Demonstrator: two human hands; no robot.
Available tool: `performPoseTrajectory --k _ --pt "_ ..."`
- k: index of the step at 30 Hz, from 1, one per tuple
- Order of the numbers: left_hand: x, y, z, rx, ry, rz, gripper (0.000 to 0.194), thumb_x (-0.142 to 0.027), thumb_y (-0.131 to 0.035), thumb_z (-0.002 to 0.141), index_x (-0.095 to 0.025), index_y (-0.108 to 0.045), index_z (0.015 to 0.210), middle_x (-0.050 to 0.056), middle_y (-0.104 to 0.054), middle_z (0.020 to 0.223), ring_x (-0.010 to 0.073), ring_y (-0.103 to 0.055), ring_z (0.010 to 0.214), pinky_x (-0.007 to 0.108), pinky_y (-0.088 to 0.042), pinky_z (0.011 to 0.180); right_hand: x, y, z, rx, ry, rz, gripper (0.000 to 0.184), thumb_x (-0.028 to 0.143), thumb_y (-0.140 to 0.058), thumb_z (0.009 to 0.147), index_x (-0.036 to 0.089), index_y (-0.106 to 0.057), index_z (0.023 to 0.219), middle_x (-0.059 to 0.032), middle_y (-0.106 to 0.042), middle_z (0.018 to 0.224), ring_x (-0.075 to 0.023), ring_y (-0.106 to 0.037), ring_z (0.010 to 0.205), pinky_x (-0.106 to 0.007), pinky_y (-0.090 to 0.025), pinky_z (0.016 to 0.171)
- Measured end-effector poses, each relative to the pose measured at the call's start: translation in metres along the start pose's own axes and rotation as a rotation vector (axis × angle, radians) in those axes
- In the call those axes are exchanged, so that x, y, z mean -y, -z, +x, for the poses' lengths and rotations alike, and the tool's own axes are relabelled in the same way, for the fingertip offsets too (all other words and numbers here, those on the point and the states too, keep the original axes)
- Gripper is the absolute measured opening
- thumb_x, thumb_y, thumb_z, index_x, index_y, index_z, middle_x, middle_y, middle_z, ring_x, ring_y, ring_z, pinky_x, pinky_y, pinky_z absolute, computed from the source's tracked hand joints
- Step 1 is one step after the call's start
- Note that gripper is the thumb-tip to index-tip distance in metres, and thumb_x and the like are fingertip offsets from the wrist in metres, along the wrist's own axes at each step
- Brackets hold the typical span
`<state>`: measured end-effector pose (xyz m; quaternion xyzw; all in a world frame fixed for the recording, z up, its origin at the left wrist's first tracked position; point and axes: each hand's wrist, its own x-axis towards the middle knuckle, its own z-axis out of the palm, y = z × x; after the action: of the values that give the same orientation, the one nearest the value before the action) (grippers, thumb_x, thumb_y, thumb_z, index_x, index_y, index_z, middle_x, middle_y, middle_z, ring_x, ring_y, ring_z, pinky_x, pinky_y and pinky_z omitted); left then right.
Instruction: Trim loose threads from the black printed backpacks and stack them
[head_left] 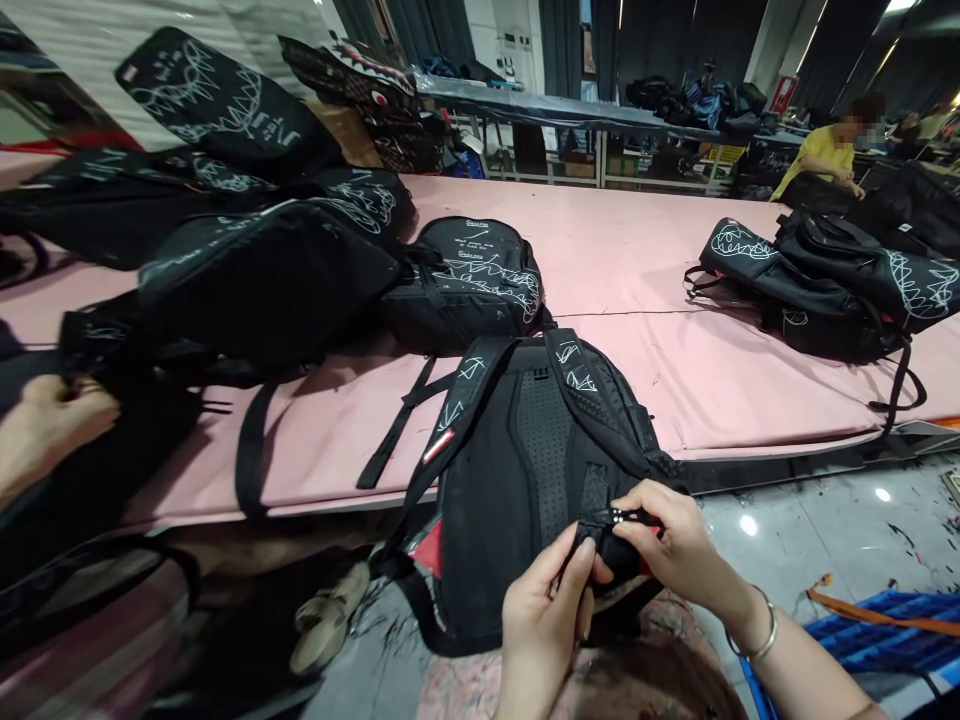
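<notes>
A black backpack (487, 480) leans at the pink table's front edge, its padded back and shoulder straps facing up. White scribble prints mark the straps. Over its lower right corner, my left hand (551, 610) is closed, pinching a piece of black strap or fabric. My right hand (671, 535), with a bracelet at the wrist, grips a slim black item with white dots (618, 516), its tip close to my left fingers. I cannot make out the item's kind. My fingers hide part of the strap end.
More black printed backpacks (480, 270) lie on the pink table (600, 235), piled at left and grouped at right (825, 270). A co-worker's hand (52, 430) holds a bag at far left. Another person (825, 150) works at the back right. Blue woven material (885, 630) lies lower right.
</notes>
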<state>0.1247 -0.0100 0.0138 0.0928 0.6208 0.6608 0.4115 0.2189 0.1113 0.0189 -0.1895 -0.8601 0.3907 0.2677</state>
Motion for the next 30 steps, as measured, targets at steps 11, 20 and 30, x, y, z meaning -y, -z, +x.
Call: performPoseTrajectory --k 11,20,30 --pt "-0.009 -0.005 -0.001 0.026 0.064 -0.167 0.031 -0.040 -0.068 0.068 -0.015 -0.062 0.086 -0.006 -0.050 0.050 0.0001 -0.032 0.032 0.010 -0.020 0.031 0.003 0.005 -0.001 -0.017 -0.009 0.044 0.014 0.026 -0.050 0.085 0.018 -0.060 0.085 -0.0039 -0.060 0.075 -0.0149 -0.054 0.069 -0.026 -0.042 0.063" --pt "-0.001 -0.002 0.001 0.608 0.455 -0.642 0.024 -0.038 -0.064 0.074 -0.014 -0.059 0.075 -0.010 -0.030 0.038 -0.0003 -0.016 0.026 0.010 -0.017 0.026 -0.003 -0.014 0.016 -0.017 -0.376 0.671 0.026 0.042 -0.061 0.072 0.017 -0.054 0.073 0.0048 -0.043 0.058 -0.0080 -0.039 0.052 -0.020 -0.033 0.049" --pt "0.010 0.008 0.005 -0.092 0.011 -0.109 0.035 -0.037 -0.077 0.056 -0.015 -0.073 0.083 0.005 -0.072 0.077 0.0185 -0.063 0.073 0.027 -0.050 0.070 -0.002 -0.017 0.019 -0.068 -0.301 0.347 0.018 0.033 -0.057 0.077 0.018 -0.057 0.087 0.0019 -0.057 0.069 -0.0116 -0.053 0.062 -0.022 -0.042 0.057"
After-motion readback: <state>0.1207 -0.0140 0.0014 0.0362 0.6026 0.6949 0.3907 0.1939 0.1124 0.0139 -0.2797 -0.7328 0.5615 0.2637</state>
